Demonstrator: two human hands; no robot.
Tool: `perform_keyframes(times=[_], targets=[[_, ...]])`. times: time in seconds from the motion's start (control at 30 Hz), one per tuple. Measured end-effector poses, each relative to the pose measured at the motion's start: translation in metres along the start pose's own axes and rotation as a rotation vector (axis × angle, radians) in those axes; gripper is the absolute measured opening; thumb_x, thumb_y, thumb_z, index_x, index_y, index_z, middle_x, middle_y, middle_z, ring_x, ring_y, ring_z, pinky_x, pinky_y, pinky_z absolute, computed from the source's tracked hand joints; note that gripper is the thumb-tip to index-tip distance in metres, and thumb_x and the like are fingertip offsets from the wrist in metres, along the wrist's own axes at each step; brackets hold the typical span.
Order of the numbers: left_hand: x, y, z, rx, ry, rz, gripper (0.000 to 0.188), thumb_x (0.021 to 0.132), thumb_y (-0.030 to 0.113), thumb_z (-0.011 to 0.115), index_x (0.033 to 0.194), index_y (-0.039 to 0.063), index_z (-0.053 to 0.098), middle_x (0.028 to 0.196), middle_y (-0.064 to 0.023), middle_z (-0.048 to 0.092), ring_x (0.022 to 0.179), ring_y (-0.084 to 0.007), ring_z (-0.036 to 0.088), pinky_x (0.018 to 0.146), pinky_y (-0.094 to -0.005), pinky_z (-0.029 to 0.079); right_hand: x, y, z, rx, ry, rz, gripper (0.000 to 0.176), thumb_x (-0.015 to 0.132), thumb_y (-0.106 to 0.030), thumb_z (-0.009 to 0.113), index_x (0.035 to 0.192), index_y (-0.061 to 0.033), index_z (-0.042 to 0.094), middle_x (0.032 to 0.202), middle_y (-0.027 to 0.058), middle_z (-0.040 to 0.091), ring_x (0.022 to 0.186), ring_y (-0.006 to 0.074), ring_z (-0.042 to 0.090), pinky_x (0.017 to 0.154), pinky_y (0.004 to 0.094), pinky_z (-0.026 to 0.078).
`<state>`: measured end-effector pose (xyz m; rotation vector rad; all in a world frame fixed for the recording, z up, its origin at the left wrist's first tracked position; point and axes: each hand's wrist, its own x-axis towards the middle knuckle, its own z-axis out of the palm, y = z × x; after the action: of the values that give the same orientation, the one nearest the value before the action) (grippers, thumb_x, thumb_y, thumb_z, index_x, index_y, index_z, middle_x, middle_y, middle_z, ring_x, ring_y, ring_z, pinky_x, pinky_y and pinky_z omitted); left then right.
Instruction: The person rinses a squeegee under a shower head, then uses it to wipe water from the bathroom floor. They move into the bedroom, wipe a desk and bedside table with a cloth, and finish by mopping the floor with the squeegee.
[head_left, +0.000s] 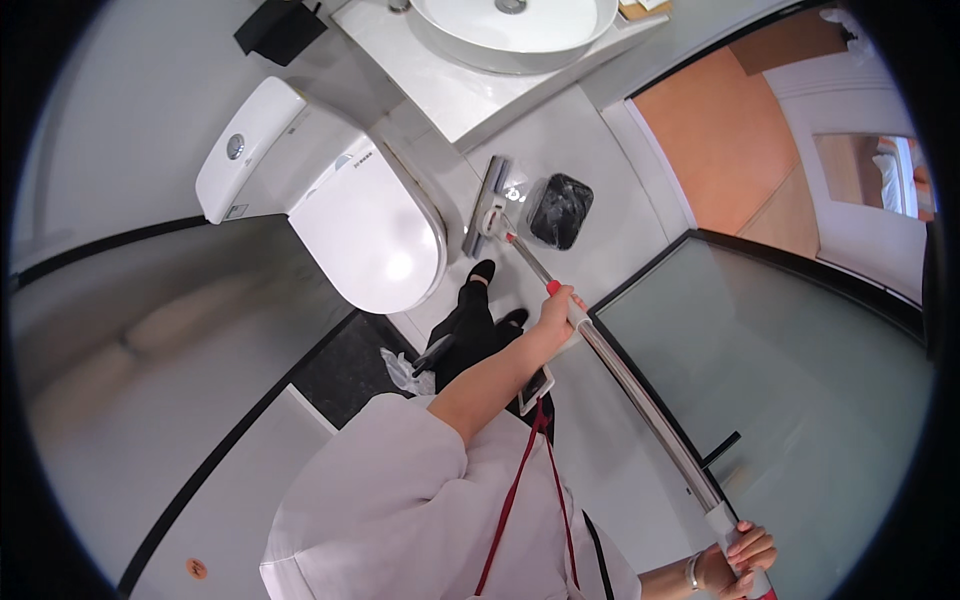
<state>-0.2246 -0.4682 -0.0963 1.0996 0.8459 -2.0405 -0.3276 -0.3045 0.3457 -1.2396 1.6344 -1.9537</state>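
A long metal-handled mop (645, 397) runs diagonally before me, from the lower right up to the floor. My left hand (555, 319) grips the handle around its middle, near a red collar and a pale sleeve. Farther back, my right hand (739, 562), with a bracelet at its wrist, is closed around the grey and red grip at the handle's end. The narrow grey mop head (487, 202) is at the tiled floor (622, 180), between the toilet (367, 232) and a small bin lined with a black bag (562, 211). The toilet lid is down.
A washbasin (517, 37) stands on a white counter (450, 105) beyond the toilet. Frosted glass panels (787, 360) with black frames flank me. A doorway opens at upper right. Clear plastic (405, 371) hangs by my leg, and a badge (536, 390) on a red lanyard.
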Motion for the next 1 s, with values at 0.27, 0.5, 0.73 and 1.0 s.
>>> perform_keyframes(times=[0.27,0.5,0.73,1.0], targets=[[-0.009,0.014,0.007,-0.463,-0.143,0.049,0.016,0.082,0.003,0.056,0.083,0.008,0.041,0.07,-0.0023,0.046,0.059,-0.0119,0.048,0.055,-0.0257,0.047,0.099,0.021,0.026,0.299,-0.654,0.081,0.022,0.071,-0.018,0.063,0.058,-0.0113,0.046,0.054,0.0006,0.054,0.053,0.0106,0.057,0.077,0.0319,0.053],[-0.004,0.048,0.034,-0.318,-0.199,0.222,0.014,0.084,0.006,0.054,0.081,0.008,0.04,0.064,-0.0039,0.044,0.055,-0.0153,0.047,0.052,-0.0309,0.047,0.087,0.017,0.041,0.161,-0.413,0.115,0.02,0.075,-0.02,0.055,0.063,-0.0106,0.042,0.055,0.0022,0.045,0.053,0.013,0.048,0.075,0.0344,0.047],[-0.013,0.031,0.016,0.087,-0.074,0.142,0.014,0.082,0.002,0.05,0.092,0.001,0.04,0.069,-0.0106,0.047,0.06,-0.0229,0.052,0.056,-0.0393,0.05,0.054,-0.02,0.041,0.03,-0.133,0.158,0.02,0.08,-0.019,0.049,0.066,-0.0107,0.037,0.061,0.0025,0.037,0.06,0.0134,0.041,0.073,0.0344,0.038],[-0.031,0.026,-0.027,0.257,0.019,0.007,0.025,0.082,-0.001,0.049,0.104,-0.002,0.038,0.082,-0.0161,0.051,0.068,-0.0266,0.055,0.061,-0.0426,0.052,0.053,-0.032,0.055,-0.023,-0.128,0.058,0.02,0.081,-0.018,0.049,0.067,-0.0101,0.037,0.061,0.0033,0.037,0.057,0.0137,0.039,0.063,0.0307,0.04]])
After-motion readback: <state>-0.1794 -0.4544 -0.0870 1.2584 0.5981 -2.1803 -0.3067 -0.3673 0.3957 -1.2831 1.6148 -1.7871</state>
